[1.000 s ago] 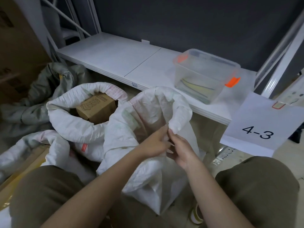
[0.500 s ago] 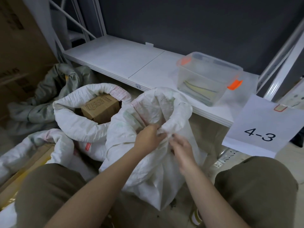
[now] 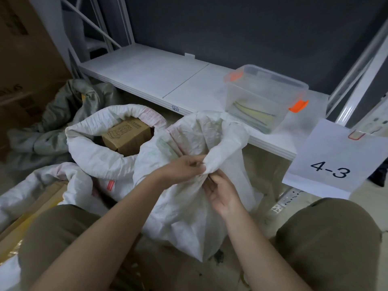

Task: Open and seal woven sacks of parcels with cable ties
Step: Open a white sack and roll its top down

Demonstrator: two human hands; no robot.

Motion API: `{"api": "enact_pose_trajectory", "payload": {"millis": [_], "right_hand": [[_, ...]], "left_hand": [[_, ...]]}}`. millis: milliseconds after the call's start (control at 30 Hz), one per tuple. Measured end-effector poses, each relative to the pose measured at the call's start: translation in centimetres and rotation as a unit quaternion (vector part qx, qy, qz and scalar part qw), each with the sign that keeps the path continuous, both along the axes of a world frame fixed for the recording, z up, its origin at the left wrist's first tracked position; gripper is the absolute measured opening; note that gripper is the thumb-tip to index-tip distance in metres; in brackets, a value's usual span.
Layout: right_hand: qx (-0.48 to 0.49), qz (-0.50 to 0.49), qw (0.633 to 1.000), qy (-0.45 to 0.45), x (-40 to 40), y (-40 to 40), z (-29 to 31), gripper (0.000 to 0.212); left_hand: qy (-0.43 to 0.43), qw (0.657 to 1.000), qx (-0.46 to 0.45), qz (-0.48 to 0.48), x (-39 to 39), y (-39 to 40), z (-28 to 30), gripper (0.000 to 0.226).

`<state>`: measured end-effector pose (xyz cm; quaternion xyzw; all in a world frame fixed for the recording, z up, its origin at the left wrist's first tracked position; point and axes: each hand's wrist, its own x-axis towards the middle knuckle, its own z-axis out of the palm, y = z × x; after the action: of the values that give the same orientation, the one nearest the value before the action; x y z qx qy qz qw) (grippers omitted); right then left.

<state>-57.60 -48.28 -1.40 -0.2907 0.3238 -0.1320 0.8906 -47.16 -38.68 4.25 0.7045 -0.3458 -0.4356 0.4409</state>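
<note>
The sack mouth is being bunched by the left hand and right hand, both holding cloth. No tie is on yet; ties are lying in the box behind the sack.

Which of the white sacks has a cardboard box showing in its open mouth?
The rolled-rim sack left of the hands; the box sits inside. The other's mouth is being gathered.

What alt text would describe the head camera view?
Both hands, left hand and right hand, grip the bunched mouth of a white woven sack. Beside it an open sack holds a cardboard box; a clear plastic bin sits on the shelf.
</note>
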Motion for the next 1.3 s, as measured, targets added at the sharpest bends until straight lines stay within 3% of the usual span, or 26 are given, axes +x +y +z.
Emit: {"api": "enact_pose_trajectory", "payload": {"millis": [100,200,267,333,367,433,533,600,633,667,733,767,833,900,967,1033,1100,1133,1167,1200,1233,1267,1300], "right_hand": [[-0.062,0.035,0.997,-0.036,-0.4,-0.5,0.9,0.030],[-0.124,0.106,0.986,-0.036,-1.3,-1.3,2.0,0.034],[-0.169,0.133,0.976,0.025,-2.1,-1.4,2.7,0.020],[-0.191,0.098,0.970,0.119,-2.3,-1.3,2.7,0.017],[-0.194,0.065,0.968,0.144,-2.3,-1.2,2.3,0.027],[-0.209,0.011,0.965,0.157,-1.8,-1.0,1.4,0.050],[-0.167,-0.011,0.971,0.169,-0.5,-1.7,0.3,0.038],[-0.094,-0.005,0.979,0.180,-0.1,-3.0,-0.6,0.034],[-0.069,0.012,0.982,0.175,-0.2,-3.5,-1.0,0.037],[-0.056,0.033,0.984,0.164,-0.3,-3.8,-1.2,0.041],[-0.035,0.059,0.991,0.113,-0.9,-4.3,-1.9,0.047],[-0.020,0.068,0.994,0.086,-1.2,-4.3,-2.2,0.046],[-0.045,0.099,0.990,0.088,-1.7,-4.7,-2.4,0.038],[-0.180,0.105,0.961,0.181,-1.2,-5.5,-2.9,0.053],[-0.284,0.077,0.918,0.267,-0.5,-5.5,-2.9,0.079],[-0.297,0.033,0.903,0.308,0.2,-4.6,-2.5,0.093],[-0.263,-0.016,0.901,0.344,1.0,-4.7,-3.4,0.072],[-0.240,0.008,0.914,0.327,1.4,-5.5,-4.3,0.048],[-0.208,0.133,0.929,0.277,1.1,-6.0,-4.5,0.026],[-0.158,0.277,0.916,0.244,1.1,-5.5,-4.5,0.019],[-0.109,0.371,0.903,0.187,1.2,-5.5,-5.5,0.029],[-0.068,0.324,0.930,0.161,0.7,-5.9,-6.4,0.044],[-0.012,0.226,0.964,0.138,-0.4,-5.7,-7.1,0.052]], "left_hand": [[-0.046,0.996,0.083,-0.006,0.7,-0.5,1.1,0.051],[-0.130,0.978,0.161,0.008,1.3,-0.7,0.0,0.052],[-0.168,0.976,0.134,0.045,0.8,-0.9,-1.1,0.051],[-0.267,0.956,0.103,0.070,-0.3,-1.5,-2.6,0.041],[-0.350,0.929,0.089,0.079,-1.2,-2.0,-3.2,0.034],[-0.532,0.843,0.041,0.075,-3.1,-2.3,-4.6,0.031],[-0.642,0.765,-0.028,0.039,-4.6,-1.9,-7.1,0.039],[-0.575,0.817,-0.041,0.000,-4.5,-1.3,-7.9,0.032],[-0.475,0.880,-0.024,-0.007,-4.4,-1.0,-7.8,0.034],[-0.362,0.932,-0.007,0.011,-4.2,-0.8,-7.7,0.045],[-0.236,0.968,0.058,0.067,-3.2,-1.0,-7.5,0.074],[-0.211,0.969,0.111,0.063,-2.7,-1.3,-7.3,0.082],[-0.221,0.958,0.183,0.007,-2.6,-2.0,-7.3,0.073],[-0.296,0.934,0.199,-0.018,-3.4,-3.1,-8.0,0.054],[-0.487,0.856,0.173,-0.024,-4.8,-3.5,-9.1,0.041],[-0.613,0.772,0.143,-0.086,-6.3,-3.3,-9.7,0.036],[-0.640,0.751,0.088,-0.134,-6.2,-2.6,-10.2,0.036],[-0.613,0.768,0.080,-0.165,-6.0,-2.2,-10.8,0.039],[-0.561,0.804,0.083,-0.182,-5.8,-1.7,-11.2,0.047],[-0.484,0.853,0.094,-0.172,-5.7,-1.3,-11.2,0.058],[-0.409,0.895,0.106,-0.143,-5.4,-1.1,-11.2,0.064],[-0.341,0.926,0.121,-0.104,-5.0,-1.1,-11.2,0.067],[-0.316,0.935,0.142,-0.083,-4.6,-1.5,-11.4,0.066]]}}
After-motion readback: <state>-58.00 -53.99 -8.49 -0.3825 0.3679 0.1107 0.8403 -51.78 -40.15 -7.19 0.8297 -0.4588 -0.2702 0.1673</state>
